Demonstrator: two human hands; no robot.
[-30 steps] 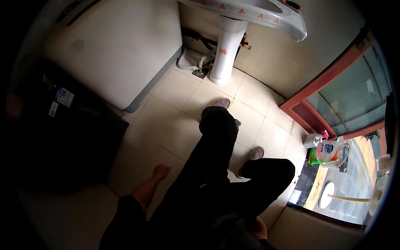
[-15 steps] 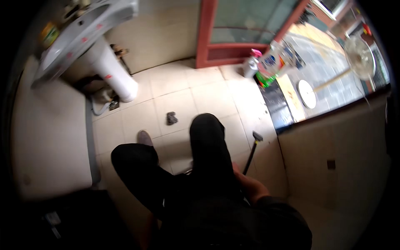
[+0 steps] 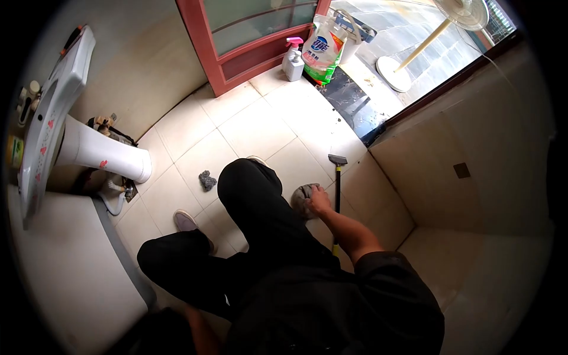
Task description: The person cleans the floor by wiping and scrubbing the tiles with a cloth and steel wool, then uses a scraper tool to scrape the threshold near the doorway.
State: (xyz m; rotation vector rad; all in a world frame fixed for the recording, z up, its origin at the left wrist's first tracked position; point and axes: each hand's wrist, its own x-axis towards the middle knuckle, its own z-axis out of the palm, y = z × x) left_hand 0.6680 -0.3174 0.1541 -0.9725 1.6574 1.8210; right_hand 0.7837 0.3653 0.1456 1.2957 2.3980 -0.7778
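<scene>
Fingers of our right hand [image 3: 319, 203] grip the rag [image 3: 300, 200]; our left hand [image 3: 193, 316] we cannot read; swinging wide, we could knock the nearby squeegee [image 3: 338, 186].

A red-framed door [image 3: 254, 58] stands between a flowered sink [image 3: 59, 100] and a fan [image 3: 426, 44].

grey bundle [image 3: 300, 206]: clothlike, matt, creased. grey clump [image 3: 207, 181]: rough. floor tiles [image 3: 248, 127]: smooth, lightly glossy. pedestal [image 3: 112, 152]: glossy, ceramic-looking. trousers [image 3: 251, 195]: matt cloth.
</scene>
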